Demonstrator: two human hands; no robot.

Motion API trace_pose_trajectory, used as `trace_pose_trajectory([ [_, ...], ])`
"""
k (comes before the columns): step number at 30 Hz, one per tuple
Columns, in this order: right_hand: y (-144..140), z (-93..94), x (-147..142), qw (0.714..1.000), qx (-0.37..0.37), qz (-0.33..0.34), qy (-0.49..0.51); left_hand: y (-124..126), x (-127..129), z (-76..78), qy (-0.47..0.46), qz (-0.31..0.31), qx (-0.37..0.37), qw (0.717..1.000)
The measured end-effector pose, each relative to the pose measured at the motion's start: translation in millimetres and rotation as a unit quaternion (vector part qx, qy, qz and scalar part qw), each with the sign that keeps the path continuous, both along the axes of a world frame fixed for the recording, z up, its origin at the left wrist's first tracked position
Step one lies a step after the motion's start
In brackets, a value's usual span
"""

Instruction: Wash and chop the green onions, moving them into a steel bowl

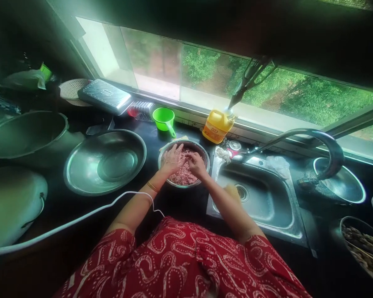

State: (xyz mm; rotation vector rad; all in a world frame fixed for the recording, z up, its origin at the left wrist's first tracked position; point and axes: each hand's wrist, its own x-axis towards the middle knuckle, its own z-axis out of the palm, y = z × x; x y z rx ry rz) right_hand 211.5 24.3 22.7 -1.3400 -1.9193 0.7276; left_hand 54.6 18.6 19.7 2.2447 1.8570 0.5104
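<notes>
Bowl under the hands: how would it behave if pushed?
The bowl likely stays stiff; its shiny rim looks metallic. It's probably heavier than when empty, given the pink mince inside. That filling likely deforms easily, looking like small loose bits.

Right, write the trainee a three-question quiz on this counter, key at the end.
1. True or false: the left hand and the right hand both reach into the metal bowl of pink mince.
2. Which stands nearest the sink?
a) green dipper
b) yellow jug
c) wide metal basin
3. Fill in: the gold-coloured bangle is on the person's ____ arm.

Key: 1 true; 2 b; 3 left.
</notes>
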Motion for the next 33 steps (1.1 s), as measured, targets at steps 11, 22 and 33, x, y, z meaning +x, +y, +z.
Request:
trace_pose_trajectory([
  [11,0,29.5,3,0.999,0.018,0.013,-0.041,-9,6,16.5,0.082,-0.058,0.092,0.991],
  [22,-1,7.9,-2,0.988,-0.119,0.069,0.075,-5,11,13.8,0.013,-0.064,0.03,0.997],
  [33,-9,8.0,7,0.905,-0.295,0.023,0.305,-2,8,31.2,-0.091,-0.09,-0.06,0.99],
])
